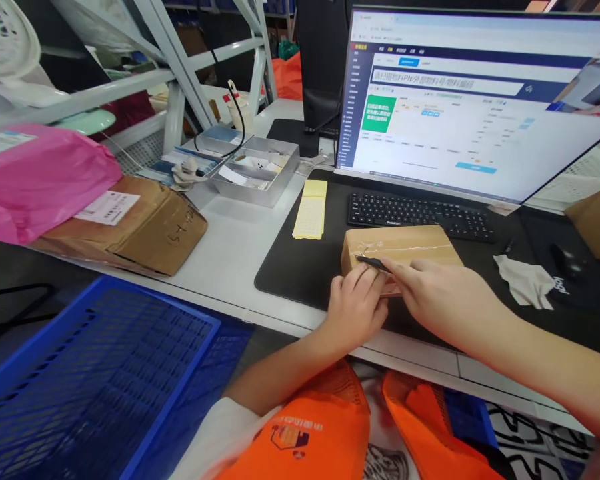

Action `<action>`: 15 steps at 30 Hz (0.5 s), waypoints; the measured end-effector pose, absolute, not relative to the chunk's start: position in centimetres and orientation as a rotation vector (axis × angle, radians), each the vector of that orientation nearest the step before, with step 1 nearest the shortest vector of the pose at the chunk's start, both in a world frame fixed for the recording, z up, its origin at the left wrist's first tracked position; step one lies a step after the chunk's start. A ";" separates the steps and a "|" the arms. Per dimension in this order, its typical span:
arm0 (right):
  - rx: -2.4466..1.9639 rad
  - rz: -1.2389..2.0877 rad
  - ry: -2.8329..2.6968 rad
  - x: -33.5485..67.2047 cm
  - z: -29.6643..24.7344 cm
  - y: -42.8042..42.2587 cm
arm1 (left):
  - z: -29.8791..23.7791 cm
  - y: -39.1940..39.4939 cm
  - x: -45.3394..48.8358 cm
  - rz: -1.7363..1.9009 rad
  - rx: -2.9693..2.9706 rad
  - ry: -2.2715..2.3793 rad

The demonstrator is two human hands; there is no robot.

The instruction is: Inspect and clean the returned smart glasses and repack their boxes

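Brown cardboard forms the box (405,241) on the black desk mat (285,260), just on the near side of the keyboard (420,215), its long axis running roughly left to right. The right hand (430,287) pinches a slim black tool (373,263), which points left, its tip at the taped left end of the box. The left hand (357,303) is just on the near side of that tip, at the box's near left corner, fingers bent and bunched; whether they grip anything, I cannot tell. On the monitor (480,143), the large line reads 请扫描物料PN/外部物料号/物料编码. To the right, the mouse mat (540,243) seems to say "logi"; far left, handwriting on a carton (160,233) appears to begin "15-4".
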State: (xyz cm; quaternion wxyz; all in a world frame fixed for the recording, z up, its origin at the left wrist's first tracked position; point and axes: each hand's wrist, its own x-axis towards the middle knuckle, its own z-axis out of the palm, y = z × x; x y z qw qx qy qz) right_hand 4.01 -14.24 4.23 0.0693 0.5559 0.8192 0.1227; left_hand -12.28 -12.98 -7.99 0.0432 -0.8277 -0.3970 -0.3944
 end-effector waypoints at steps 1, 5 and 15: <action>1.677 0.364 2.450 3.9 4.2 -14.0 | -8.0 -13.0 -12.3 -1.200 -2.530 -1.213; 1.668 0.395 2.389 3.9 4.5 -13.9 | -8.0 -13.0 -12.4 -1.197 -2.533 -1.193; 1.655 0.581 2.410 6.9 3.1 -15.4 | -8.0 -12.9 -12.6 -1.214 -2.543 -1.183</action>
